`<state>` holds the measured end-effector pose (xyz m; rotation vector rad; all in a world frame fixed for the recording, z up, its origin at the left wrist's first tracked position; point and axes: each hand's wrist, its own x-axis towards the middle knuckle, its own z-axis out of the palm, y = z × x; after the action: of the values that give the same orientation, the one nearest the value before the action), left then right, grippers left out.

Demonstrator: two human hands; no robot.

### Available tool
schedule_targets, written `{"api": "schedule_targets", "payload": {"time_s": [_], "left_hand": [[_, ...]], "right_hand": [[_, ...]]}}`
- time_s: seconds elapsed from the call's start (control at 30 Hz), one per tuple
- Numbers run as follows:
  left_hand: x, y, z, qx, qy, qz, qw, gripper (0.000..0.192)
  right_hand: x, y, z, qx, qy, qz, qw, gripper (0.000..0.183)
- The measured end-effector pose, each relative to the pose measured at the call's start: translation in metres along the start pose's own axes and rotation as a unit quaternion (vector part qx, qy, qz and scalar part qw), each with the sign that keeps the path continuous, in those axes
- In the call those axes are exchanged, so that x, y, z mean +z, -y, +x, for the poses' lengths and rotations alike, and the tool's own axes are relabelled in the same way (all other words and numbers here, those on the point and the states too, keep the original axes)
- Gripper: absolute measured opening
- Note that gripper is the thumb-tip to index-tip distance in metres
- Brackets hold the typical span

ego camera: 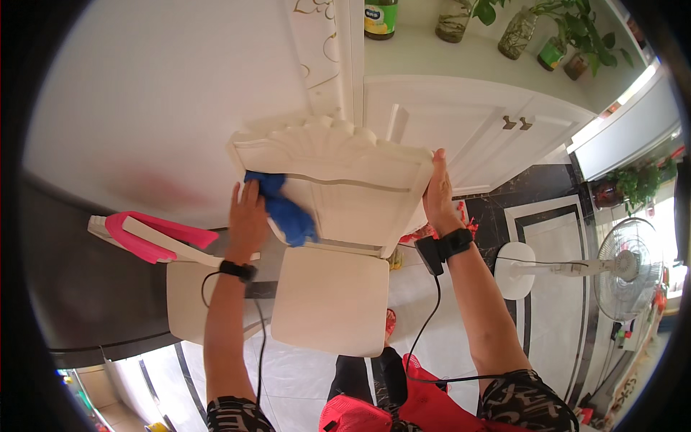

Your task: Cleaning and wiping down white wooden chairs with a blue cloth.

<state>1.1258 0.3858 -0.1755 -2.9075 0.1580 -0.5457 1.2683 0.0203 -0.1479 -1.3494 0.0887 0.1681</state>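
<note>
A cream chair with a carved shell-shaped top (324,140) stands before me, its square seat (330,302) towards my body. My left hand (249,216) presses a blue cloth (289,216) against the left side of the chair's backrest, and part of the cloth hangs down over the panel. The left fingertips lie on the cloth's upper end. My right hand (440,194) grips the right upper edge of the backrest, thumb up. Both wrists wear black bands with cables.
Left of the chair is a second chair (197,302) with a pink cloth (140,237) over its backrest, beside a dark table (70,281). A white cabinet (459,129) with plant jars is behind. A standing fan (626,267) is at the right.
</note>
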Motion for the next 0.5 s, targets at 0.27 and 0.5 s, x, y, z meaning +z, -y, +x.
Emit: {"api": "schedule_targets", "payload": {"time_s": [0.27,0.5], "left_hand": [[-0.021,-0.031,0.016,-0.025,-0.019,-0.175,0.984,0.031],[-0.045,-0.134,0.052,0.028,-0.017,-0.351,0.936,0.025]], "right_hand": [[0.005,0.006,-0.005,-0.012,0.026,0.030,0.999,0.084],[0.001,-0.011,0.005,0.007,-0.042,0.031,0.999,0.074]]}}
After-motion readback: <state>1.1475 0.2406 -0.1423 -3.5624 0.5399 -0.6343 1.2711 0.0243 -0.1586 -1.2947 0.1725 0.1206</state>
